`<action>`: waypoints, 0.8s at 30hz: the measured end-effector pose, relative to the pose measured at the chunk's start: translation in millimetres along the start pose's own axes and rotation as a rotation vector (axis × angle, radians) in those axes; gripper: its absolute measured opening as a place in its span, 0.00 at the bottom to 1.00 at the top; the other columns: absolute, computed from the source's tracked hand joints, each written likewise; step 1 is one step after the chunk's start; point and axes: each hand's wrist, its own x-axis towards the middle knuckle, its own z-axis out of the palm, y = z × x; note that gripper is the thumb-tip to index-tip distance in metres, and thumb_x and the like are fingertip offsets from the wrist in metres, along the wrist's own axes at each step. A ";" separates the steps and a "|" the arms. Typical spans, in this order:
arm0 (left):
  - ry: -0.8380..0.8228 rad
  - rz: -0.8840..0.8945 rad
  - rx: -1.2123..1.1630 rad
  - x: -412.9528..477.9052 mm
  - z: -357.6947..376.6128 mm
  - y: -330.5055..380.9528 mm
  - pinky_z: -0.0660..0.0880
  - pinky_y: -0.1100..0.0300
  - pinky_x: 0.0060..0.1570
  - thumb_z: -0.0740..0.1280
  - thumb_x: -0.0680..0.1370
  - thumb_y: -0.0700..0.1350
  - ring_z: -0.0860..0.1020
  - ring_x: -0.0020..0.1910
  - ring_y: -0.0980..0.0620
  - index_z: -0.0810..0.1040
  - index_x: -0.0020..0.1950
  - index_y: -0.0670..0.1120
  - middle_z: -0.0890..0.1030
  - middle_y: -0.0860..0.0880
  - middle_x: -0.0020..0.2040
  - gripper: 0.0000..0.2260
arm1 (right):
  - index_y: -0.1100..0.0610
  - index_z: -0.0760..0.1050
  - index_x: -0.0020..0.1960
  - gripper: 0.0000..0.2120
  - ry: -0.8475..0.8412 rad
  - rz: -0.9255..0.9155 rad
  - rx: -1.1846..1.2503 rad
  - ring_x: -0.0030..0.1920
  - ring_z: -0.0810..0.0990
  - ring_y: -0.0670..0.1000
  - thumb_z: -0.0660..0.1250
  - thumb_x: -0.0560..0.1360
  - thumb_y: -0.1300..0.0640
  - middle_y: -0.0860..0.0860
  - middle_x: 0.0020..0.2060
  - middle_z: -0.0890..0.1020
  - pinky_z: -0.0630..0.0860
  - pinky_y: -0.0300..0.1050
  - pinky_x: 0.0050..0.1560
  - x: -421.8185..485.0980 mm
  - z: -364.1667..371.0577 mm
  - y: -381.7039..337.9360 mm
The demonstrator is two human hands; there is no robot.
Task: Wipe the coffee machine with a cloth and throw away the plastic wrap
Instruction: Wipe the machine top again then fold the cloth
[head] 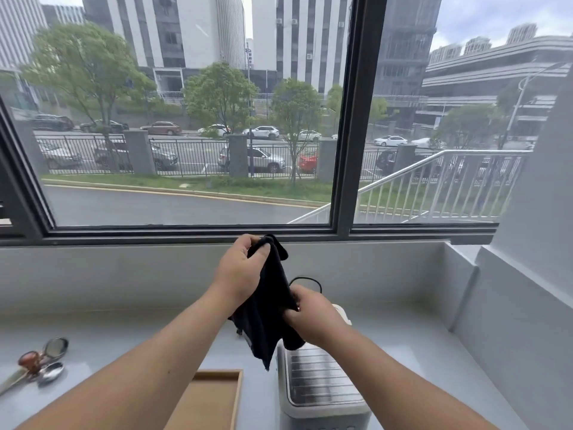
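The black cloth (268, 321) hangs in the air, stretched between 2 hands, right above the white coffee machine (319, 380). The left hand (240, 268) pinches its top corner up high, and the right hand (313, 318) grips the lower edge. The machine stands on the grey tabletop (418, 352), a wooden tray (210, 401) just beside it on the left. Metal spoons (52, 372) lie well off at far left.

Coffee corner: counter (124, 324), coffee machine (322, 389), spoons (51, 372), street-facing window (192, 119).
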 end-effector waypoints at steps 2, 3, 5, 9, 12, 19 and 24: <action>0.024 0.003 0.037 5.0 -15.6 -6.2 0.79 0.51 0.51 0.67 0.83 0.48 0.83 0.49 0.46 0.80 0.52 0.51 0.86 0.48 0.47 0.03 | 0.50 0.75 0.46 0.05 0.011 0.036 0.011 0.41 0.82 0.50 0.62 0.73 0.52 0.47 0.39 0.83 0.80 0.50 0.41 7.6 7.2 -3.7; 0.038 -0.001 0.084 8.0 -24.9 -11.1 0.78 0.51 0.50 0.67 0.83 0.49 0.83 0.49 0.47 0.79 0.54 0.52 0.85 0.49 0.47 0.03 | 0.51 0.75 0.45 0.05 0.024 0.046 0.013 0.40 0.82 0.52 0.61 0.73 0.53 0.48 0.37 0.82 0.80 0.51 0.39 11.3 10.4 -7.5; 0.047 -0.024 0.213 14.1 -46.1 -23.6 0.78 0.50 0.50 0.64 0.83 0.50 0.81 0.48 0.47 0.74 0.61 0.56 0.82 0.50 0.46 0.07 | 0.52 0.73 0.42 0.04 0.047 0.074 0.075 0.35 0.80 0.54 0.60 0.74 0.53 0.50 0.34 0.80 0.79 0.49 0.30 18.1 16.6 -15.8; -0.133 -0.032 0.455 16.3 -88.8 -48.6 0.76 0.54 0.39 0.59 0.82 0.51 0.80 0.37 0.51 0.67 0.70 0.73 0.83 0.52 0.44 0.20 | 0.50 0.71 0.39 0.07 0.077 0.093 0.155 0.33 0.76 0.53 0.62 0.76 0.54 0.48 0.32 0.77 0.78 0.49 0.31 34.4 27.0 -34.5; -0.259 -0.083 0.643 11.2 -113.4 -62.4 0.78 0.55 0.44 0.61 0.74 0.68 0.80 0.43 0.57 0.70 0.67 0.73 0.82 0.59 0.53 0.21 | 0.50 0.73 0.40 0.09 0.067 0.048 0.067 0.35 0.76 0.49 0.63 0.79 0.54 0.46 0.33 0.78 0.73 0.48 0.37 46.6 33.9 -50.7; -0.314 -0.147 0.862 12.2 -153.3 -91.1 0.81 0.56 0.42 0.69 0.71 0.66 0.79 0.43 0.61 0.77 0.47 0.61 0.82 0.61 0.45 0.12 | 0.50 0.78 0.48 0.04 -0.021 0.027 -0.033 0.40 0.83 0.54 0.67 0.78 0.50 0.50 0.39 0.84 0.79 0.48 0.38 66.8 55.9 -81.3; -0.278 -0.281 0.481 17.6 -173.8 -106.5 0.79 0.62 0.45 0.76 0.71 0.53 0.83 0.46 0.60 0.84 0.53 0.59 0.85 0.59 0.49 0.12 | 0.50 0.76 0.47 0.05 -0.057 0.020 -0.092 0.40 0.82 0.51 0.66 0.77 0.48 0.48 0.39 0.83 0.76 0.46 0.36 72.4 78.8 -85.8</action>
